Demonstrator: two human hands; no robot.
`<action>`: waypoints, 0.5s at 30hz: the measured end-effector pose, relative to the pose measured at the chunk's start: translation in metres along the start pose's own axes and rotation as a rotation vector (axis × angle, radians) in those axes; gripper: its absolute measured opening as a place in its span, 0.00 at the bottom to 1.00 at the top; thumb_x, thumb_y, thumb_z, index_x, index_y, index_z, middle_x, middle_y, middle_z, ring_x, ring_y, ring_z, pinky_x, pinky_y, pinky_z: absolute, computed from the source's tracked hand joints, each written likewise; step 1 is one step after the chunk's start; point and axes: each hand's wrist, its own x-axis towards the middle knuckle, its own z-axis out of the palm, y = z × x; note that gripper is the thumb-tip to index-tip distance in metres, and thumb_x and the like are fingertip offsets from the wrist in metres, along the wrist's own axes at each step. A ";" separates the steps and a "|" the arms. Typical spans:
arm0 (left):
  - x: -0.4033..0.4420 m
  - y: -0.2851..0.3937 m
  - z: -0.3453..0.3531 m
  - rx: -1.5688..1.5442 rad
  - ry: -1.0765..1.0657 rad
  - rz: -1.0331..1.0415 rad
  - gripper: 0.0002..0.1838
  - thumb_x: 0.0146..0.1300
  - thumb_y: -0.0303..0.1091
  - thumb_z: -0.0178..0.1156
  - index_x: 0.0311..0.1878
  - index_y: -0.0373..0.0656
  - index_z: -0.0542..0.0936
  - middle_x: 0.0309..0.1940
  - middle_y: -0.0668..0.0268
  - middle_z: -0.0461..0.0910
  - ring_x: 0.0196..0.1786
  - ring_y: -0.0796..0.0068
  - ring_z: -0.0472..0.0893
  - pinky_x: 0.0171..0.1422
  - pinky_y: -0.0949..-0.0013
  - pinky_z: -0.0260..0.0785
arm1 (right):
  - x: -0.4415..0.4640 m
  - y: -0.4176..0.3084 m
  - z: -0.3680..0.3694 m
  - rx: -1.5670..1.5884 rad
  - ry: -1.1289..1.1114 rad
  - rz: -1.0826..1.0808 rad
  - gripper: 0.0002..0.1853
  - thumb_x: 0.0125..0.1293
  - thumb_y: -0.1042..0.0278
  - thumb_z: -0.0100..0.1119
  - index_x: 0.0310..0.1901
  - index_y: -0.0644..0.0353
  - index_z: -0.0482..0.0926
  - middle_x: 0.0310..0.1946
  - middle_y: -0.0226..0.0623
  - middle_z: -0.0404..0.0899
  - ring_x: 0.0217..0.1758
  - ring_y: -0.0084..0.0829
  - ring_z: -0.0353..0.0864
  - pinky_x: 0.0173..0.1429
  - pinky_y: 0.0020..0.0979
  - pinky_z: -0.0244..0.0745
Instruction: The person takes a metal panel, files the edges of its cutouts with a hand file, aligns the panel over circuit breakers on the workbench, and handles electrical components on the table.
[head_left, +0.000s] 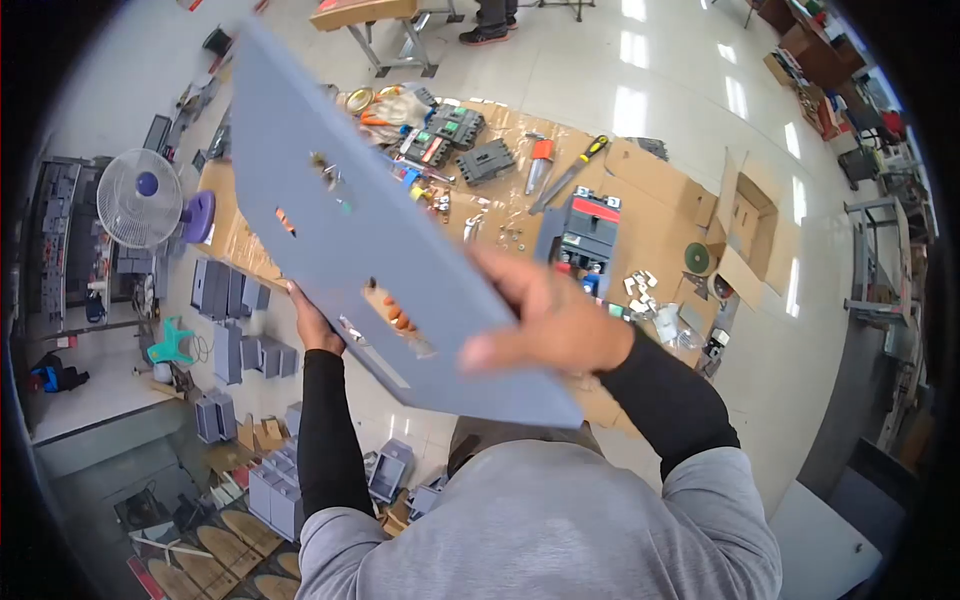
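Observation:
A flat grey panel (pixel 350 235) with several cutouts is tilted up in front of me, held between my two hands. My left hand (pixel 316 322) grips its lower left edge, partly hidden behind it. On the near right edge, my right hand (pixel 548 318) has its thumb on the front face and its fingers over the rim; it is a little blurred. Through the slots show bits of the workbench behind. Beyond my right hand stands a moulded-case circuit breaker (pixel 590 228) with a red stripe, on the cardboard-covered bench (pixel 640 235).
On the bench lie a file with a yellow-black handle (pixel 572 172), dark breakers (pixel 486 162), gloves (pixel 402 106), small metal parts and a green disc (pixel 696 258). An open carton (pixel 745 220) is at right, a fan (pixel 140 198) at left. Grey housings (pixel 275 490) fill the lower left floor.

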 end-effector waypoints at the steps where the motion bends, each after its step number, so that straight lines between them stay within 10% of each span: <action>1: -0.011 0.001 0.009 0.020 0.017 0.008 0.44 0.79 0.68 0.49 0.75 0.33 0.68 0.69 0.57 0.77 0.67 0.62 0.80 0.72 0.60 0.71 | -0.018 0.000 -0.009 -0.036 0.085 -0.010 0.46 0.66 0.50 0.75 0.77 0.66 0.64 0.65 0.41 0.78 0.67 0.29 0.77 0.71 0.34 0.72; 12: -0.072 -0.088 0.122 0.906 -0.142 0.125 0.30 0.77 0.54 0.62 0.49 0.26 0.84 0.38 0.62 0.82 0.41 0.75 0.76 0.49 0.66 0.71 | -0.216 0.177 -0.099 -0.225 1.271 0.161 0.19 0.73 0.54 0.70 0.46 0.67 0.85 0.34 0.26 0.83 0.35 0.17 0.76 0.41 0.26 0.72; 15: -0.063 -0.153 0.157 0.667 -0.286 0.386 0.28 0.75 0.53 0.64 0.36 0.29 0.83 0.27 0.70 0.77 0.33 0.77 0.72 0.38 0.63 0.67 | -0.243 0.209 -0.103 -0.219 1.449 0.172 0.18 0.73 0.55 0.70 0.45 0.66 0.86 0.32 0.24 0.81 0.33 0.15 0.72 0.38 0.25 0.69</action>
